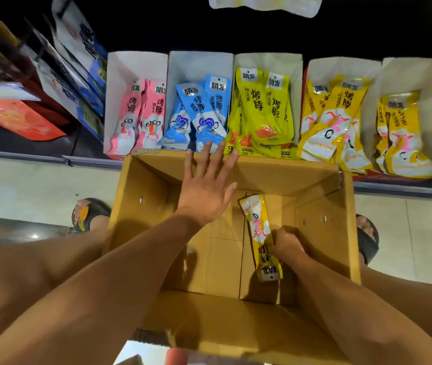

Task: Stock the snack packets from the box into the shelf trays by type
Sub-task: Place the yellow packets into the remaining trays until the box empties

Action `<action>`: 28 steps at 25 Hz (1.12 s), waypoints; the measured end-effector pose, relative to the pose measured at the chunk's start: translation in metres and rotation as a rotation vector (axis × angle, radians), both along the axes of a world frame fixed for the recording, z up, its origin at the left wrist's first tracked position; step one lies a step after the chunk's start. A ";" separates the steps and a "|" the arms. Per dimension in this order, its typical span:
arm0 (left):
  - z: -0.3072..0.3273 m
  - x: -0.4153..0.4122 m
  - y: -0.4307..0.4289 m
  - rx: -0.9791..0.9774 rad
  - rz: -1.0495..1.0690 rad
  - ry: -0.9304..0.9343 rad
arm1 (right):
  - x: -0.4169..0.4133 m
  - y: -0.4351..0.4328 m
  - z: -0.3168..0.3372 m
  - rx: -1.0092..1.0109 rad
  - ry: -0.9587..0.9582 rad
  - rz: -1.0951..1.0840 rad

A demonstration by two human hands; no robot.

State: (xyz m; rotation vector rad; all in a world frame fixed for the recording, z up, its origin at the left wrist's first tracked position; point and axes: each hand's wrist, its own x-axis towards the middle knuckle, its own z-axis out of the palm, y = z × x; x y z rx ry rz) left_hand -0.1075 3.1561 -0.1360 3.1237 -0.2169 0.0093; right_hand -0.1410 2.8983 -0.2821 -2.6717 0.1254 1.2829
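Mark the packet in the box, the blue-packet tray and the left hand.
packet in the box (258, 227), head view, printed middle.
blue-packet tray (199, 64), head view, bare back wall.
left hand (207, 191), head view, back of the hand.

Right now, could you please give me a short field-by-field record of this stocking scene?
left hand: open, fingers spread, over the far edge of the box
right hand: grips the yellow packet inside the box
box: open cardboard, only that one packet visible
trays, left to right: pink tray, blue tray, lime tray, fourth tray (yellow), fifth tray (yellow)
likely match: fourth or fifth tray, judging by pack design
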 end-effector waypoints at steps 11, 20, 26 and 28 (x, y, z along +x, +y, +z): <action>0.001 0.000 0.000 0.012 -0.009 0.007 | 0.009 0.003 0.015 0.020 0.062 0.000; 0.055 0.001 -0.008 -0.081 -0.033 0.200 | 0.047 0.005 0.166 0.321 -0.238 0.107; 0.137 0.012 -0.054 -0.254 -0.202 0.431 | 0.074 -0.022 0.303 0.432 -0.340 0.314; 0.156 0.019 -0.069 -0.338 -0.168 0.485 | 0.083 -0.038 0.337 0.423 -0.392 0.361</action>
